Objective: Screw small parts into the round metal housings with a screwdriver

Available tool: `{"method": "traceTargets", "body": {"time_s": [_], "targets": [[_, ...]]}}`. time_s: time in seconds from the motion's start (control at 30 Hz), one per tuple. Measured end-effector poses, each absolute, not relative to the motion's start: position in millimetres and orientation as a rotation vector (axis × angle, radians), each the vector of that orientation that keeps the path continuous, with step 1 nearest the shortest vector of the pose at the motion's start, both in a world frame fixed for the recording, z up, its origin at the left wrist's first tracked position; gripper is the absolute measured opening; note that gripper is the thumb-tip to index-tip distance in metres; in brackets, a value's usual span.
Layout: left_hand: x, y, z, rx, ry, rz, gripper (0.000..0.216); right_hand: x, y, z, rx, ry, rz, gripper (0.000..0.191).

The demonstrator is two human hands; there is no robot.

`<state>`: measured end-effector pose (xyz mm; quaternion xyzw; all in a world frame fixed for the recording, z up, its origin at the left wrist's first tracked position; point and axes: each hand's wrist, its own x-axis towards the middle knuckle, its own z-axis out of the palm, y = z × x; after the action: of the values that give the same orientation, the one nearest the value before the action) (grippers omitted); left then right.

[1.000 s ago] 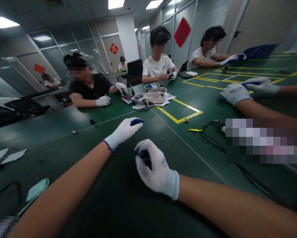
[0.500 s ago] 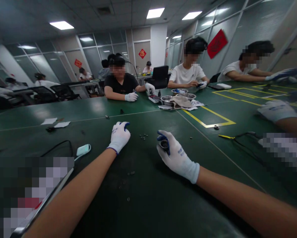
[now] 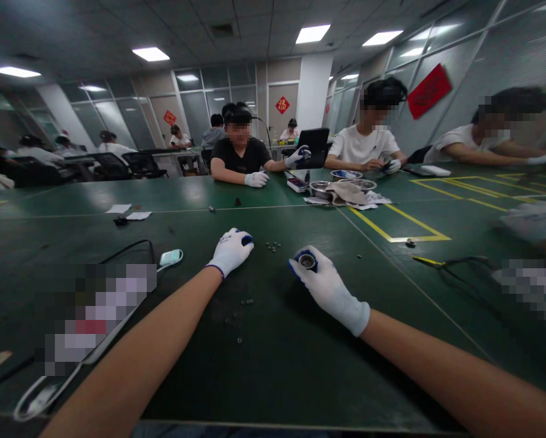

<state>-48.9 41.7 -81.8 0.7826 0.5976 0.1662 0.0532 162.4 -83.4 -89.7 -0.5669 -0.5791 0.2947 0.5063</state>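
Note:
My right hand [image 3: 330, 283], in a white glove with blue fingertips, is wrapped round a small round metal part [image 3: 307, 261]. Its ringed, dark-centred face is turned up towards me. My left hand [image 3: 231, 252], gloved the same way, hovers over or rests on the green table, its fingers curled together; anything between them is hidden. Several small metal rings [image 3: 273, 247] lie between the two hands. More loose rings [image 3: 243, 302] are scattered nearer to me, below my left hand. A single ring [image 3: 359, 256] lies to the right of my right hand.
A power strip, blurred out, with a light-green plug [image 3: 171, 258] lies left on the table [image 3: 273, 365]. Metal bowls [image 3: 321, 190] and a cloth [image 3: 347, 193] stand ahead. Yellow tape [image 3: 394, 237] marks the right. Co-workers sit across and at right; a blurred gloved hand [image 3: 535, 220] is nearby.
The view has shifted, showing the near table edge. My right hand has tilted the round part so its face points upward. My left hand stays curled. The co-worker opposite has raised a hand.

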Motion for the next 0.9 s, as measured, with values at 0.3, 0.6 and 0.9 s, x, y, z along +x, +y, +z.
{"method": "traceTargets", "body": {"time_s": [0.3,0.6,0.9], "targets": [[-25.5,33.4,-77.3,2.311,1.956,0.527,0.028,159.2,-64.6,-94.0,-1.360,-1.349,0.640,0.011],[-14.1,-8.7,-76.0,2.100,1.279,1.108,0.018,159.3,-65.5,-91.6,-1.137,-1.636,0.592,0.018],[-14.0,-63.3,-41.5,1.952,1.034,1.083,0.027,161.7,-71.2,-89.5,-1.056,-1.717,0.559,0.018]]}}
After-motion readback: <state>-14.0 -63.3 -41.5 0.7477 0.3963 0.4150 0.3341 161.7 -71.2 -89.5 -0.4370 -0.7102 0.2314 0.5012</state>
